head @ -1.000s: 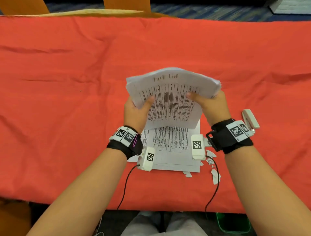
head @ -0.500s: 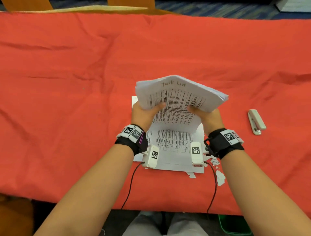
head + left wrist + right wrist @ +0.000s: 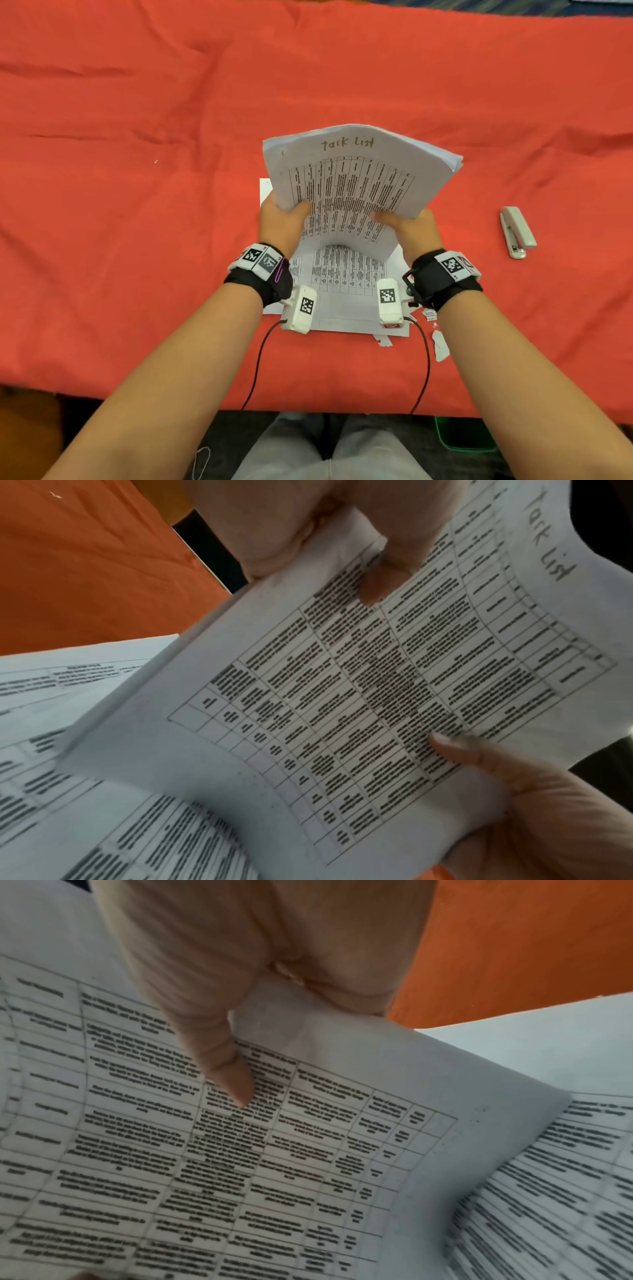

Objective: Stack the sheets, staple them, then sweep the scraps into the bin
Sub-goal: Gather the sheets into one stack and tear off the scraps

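Now we hold the sheets (image 3: 356,185) upright over the red cloth (image 3: 137,205), lower than a second ago; left hand (image 3: 282,222) and right hand (image 3: 411,228) pinch the side edges, thumbs in front. Squaring looks nearly done; the stapler (image 3: 517,236) waits right, scraps (image 3: 440,344) untouched.

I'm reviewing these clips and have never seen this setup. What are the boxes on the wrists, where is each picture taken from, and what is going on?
No robot here: a person works with bare hands. The white boxes are wrist cameras; the wide picture comes from a head camera, the two close-ups from the wrists. The left hand and right hand grip a bundle of printed sheets headed "Task List", standing it on its lower edge. More sheets lie flat beneath on the red cloth. A stapler lies untouched to the right, and torn paper scraps lie by the right wrist.
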Action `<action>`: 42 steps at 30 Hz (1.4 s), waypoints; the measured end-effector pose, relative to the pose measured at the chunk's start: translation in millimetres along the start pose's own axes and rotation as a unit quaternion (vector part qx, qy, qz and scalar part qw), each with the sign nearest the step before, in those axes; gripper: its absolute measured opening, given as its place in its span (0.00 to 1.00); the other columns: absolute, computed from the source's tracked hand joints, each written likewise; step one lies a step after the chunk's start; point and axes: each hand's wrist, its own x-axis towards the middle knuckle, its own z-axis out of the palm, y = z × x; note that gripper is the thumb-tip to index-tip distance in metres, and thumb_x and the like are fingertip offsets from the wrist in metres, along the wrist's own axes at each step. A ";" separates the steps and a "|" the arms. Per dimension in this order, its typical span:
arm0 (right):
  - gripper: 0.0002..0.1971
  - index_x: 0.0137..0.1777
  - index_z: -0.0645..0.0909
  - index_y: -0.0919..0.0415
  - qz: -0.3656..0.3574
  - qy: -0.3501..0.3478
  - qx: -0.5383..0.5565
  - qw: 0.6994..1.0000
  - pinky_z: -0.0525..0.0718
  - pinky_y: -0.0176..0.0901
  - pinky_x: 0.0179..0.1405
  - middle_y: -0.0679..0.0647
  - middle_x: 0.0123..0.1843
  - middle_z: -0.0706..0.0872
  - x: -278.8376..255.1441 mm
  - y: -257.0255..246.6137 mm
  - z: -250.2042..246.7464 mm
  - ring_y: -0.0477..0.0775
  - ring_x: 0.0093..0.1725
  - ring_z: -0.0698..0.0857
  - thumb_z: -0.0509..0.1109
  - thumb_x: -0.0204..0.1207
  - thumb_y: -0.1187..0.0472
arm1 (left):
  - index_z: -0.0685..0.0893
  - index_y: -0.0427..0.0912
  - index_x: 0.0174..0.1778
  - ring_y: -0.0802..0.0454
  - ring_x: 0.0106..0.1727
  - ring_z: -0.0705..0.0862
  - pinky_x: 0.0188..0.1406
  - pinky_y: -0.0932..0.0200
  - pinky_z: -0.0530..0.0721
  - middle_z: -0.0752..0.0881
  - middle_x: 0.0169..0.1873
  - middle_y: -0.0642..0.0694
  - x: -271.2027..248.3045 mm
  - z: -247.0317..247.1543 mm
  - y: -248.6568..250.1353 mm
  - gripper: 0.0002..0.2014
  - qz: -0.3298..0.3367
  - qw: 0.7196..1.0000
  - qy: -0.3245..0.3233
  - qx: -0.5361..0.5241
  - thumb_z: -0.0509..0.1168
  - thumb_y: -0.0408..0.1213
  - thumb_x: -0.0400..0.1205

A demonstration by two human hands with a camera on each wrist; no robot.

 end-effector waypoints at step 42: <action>0.19 0.65 0.79 0.69 0.187 0.162 -0.304 0.920 0.78 0.46 0.53 0.65 0.64 0.85 12.6 45.8 -63.3 0.65 0.62 0.84 0.72 0.73 0.70 | 0.80 0.40 0.64 0.42 0.69 0.75 0.69 0.49 0.75 0.75 0.67 0.40 1.4 -23.2 -89.7 0.17 -0.082 0.896 -0.103 0.424 0.67 0.40 0.80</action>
